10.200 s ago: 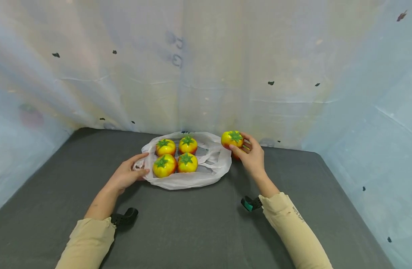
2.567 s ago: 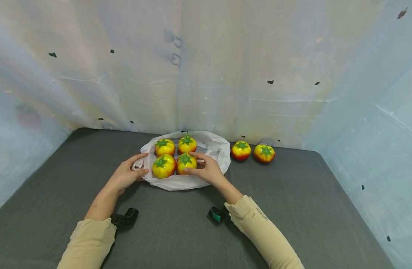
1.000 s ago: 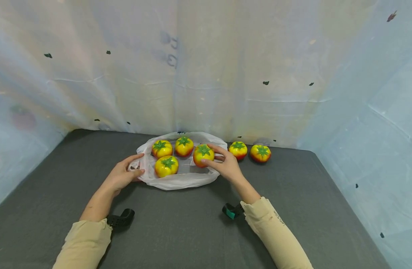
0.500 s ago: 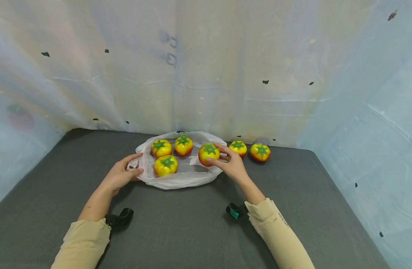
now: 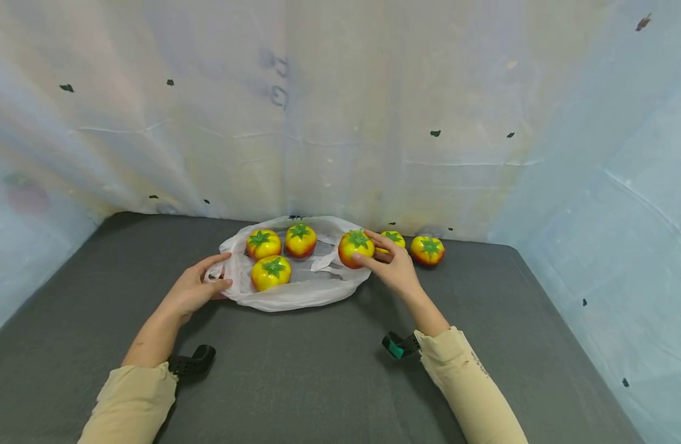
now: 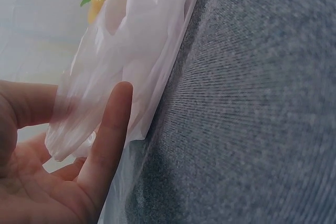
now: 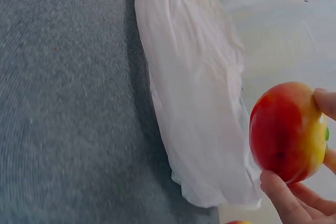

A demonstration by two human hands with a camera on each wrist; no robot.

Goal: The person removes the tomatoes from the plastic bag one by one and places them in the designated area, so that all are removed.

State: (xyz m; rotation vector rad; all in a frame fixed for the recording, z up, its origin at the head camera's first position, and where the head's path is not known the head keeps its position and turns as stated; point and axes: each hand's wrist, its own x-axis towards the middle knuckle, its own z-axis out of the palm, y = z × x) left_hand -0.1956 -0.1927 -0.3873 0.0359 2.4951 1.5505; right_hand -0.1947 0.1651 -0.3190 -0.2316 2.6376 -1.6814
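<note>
In the head view a white plastic bag [image 5: 296, 297] lies spread open on the table, with three yellow-red tomatoes in its left half, one of them a front tomato [image 5: 271, 274]. My left hand [image 5: 192, 291] holds the bag's left end; the left wrist view has the thin plastic [image 6: 131, 51] between thumb and fingers. My right hand [image 5: 397, 269] grips another tomato [image 5: 354, 251] by its side, raised over the bag's right rim, green leaves up. In the right wrist view this tomato [image 7: 283, 135] shows its red underside, with fingertips [image 7: 275, 182] against it.
Two tomatoes stand on the dark grey table [image 5: 296, 376] right of the bag: a near one [image 5: 393, 237], partly hidden behind my right hand, and a farther one [image 5: 427, 251]. A pale sheet wall [image 5: 340, 123] rises directly behind, and more sheeting flanks both sides.
My right hand has lifted the front-right tomato in the bag and moved it rightward to the rim. Earlier it set another tomato down outside. The left hand keeps its hold on the bag.
</note>
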